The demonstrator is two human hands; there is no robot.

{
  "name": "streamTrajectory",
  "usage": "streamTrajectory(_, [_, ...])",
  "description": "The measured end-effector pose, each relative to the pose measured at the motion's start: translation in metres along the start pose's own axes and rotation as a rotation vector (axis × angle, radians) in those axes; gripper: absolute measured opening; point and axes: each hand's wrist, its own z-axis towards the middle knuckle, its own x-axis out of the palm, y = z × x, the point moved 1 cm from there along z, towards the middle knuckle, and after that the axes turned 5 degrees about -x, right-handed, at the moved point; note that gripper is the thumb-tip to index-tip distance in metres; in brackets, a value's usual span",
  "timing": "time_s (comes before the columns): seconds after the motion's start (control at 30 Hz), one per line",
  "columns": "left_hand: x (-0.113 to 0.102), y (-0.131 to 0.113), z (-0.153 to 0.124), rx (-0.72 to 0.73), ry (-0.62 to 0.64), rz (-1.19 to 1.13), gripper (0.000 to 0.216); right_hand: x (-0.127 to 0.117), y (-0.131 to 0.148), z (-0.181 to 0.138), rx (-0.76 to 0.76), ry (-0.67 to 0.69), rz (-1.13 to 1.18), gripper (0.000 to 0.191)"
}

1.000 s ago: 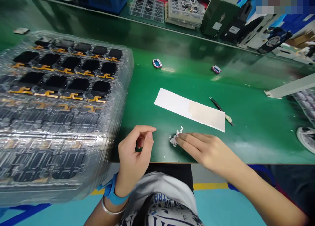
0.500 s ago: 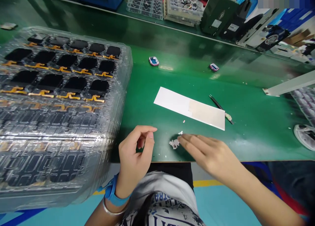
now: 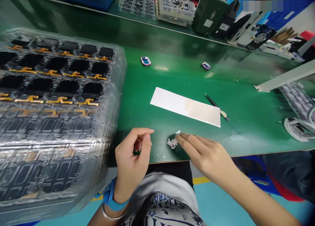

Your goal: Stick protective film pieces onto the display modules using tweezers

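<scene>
My left hand (image 3: pixel 134 153) hovers near the table's front edge, thumb and index finger apart, other fingers curled, with nothing visible in it. My right hand (image 3: pixel 204 152) is palm down with its fingers stretched out side by side, the fingertips at a small pile of whitish scraps (image 3: pixel 173 143). A smaller white bit (image 3: pixel 178 132) lies just above that pile. Beyond the hands is a long white paper strip (image 3: pixel 167 100) with a beige section at its right end. Black tweezers (image 3: pixel 211 100) lie partly behind the strip.
Stacked clear plastic trays (image 3: pixel 118 75) with black watch screens and orange flex cables fill the left. Two small watch cases (image 3: pixel 145 61) (image 3: pixel 206 65) lie at the back of the green table (image 3: pixel 246 121). At right are a white post (image 3: pixel 283 76) and a round white-rimmed object (image 3: pixel 295 129).
The view has shifted slightly, so the table things appear further left. My right fingertips remain at the scraps. A small pinkish bit above the pile no longer shows separately. My left hand keeps its pose.
</scene>
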Motion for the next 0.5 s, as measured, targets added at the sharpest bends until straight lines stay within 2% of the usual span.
streamTrajectory(0.13, [0.000,0.001,0.000,-0.001,-0.004,0.000,0.013,0.010,-0.025,0.001,0.136,0.022,-0.108,0.035])
streamTrajectory(0.2, [0.000,0.001,0.000,-0.007,-0.010,-0.002,0.013,0.015,-0.027,0.001,0.156,0.031,-0.139,0.034])
streamTrajectory(0.4, [0.000,0.001,0.000,-0.011,-0.001,-0.006,0.012,0.004,0.009,-0.004,0.036,0.045,0.011,0.028])
streamTrajectory(0.5, [0.000,0.001,0.000,-0.016,-0.009,0.002,0.012,-0.003,0.005,-0.006,0.070,0.020,0.014,0.032])
